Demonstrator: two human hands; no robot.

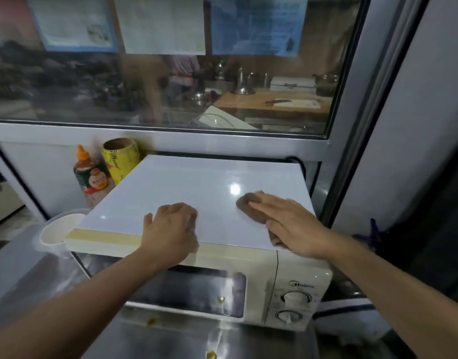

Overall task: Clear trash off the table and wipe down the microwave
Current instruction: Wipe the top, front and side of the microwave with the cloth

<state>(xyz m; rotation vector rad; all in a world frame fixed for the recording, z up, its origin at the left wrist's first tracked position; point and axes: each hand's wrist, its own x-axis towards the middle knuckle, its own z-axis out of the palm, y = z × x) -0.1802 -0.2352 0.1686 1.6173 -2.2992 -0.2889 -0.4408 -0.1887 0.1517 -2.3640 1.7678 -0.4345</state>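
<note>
Midea logo (301, 284) on white microwave (298, 294)

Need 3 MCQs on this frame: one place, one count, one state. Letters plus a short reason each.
1. Where is the cloth?
A. on the microwave top, right part
B. inside the cup
C. on the steel table

2. How many knobs on the microwave front?
A. one
B. two
C. four

3. What is the microwave door's state?
A. wide open
B. removed
C. closed

Answers:
1 A: the right hand presses the cloth flat on the white top, while the left hand rests on the top near the front edge.
2 B: one knob sits above another on the right panel.
3 C: the door lies flush with the front.
</note>
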